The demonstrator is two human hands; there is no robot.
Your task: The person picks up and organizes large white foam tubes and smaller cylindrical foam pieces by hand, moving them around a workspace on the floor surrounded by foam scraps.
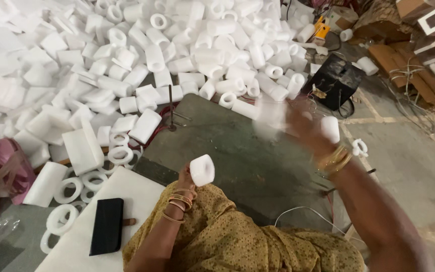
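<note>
My left hand [186,177] is raised in front of me and holds a small white foam piece [202,170] with rounded corners. My right hand [303,123] is out to the right and blurred by motion. A white foam piece [270,115] shows as a smear at its fingers, and another small foam piece [330,129] sits beside the wrist; whether either is gripped cannot be told. Gold bangles ring both wrists. A dark green board [237,156] lies on the floor beneath the hands.
A large heap of white foam tubes and blocks [177,55] fills the far floor. Foam rings [71,189] lie at the left beside a pink sandal [11,168]. A black phone [107,225] rests on a white foam sheet [127,194]. A black box [337,79] and cardboard [404,65] are at right.
</note>
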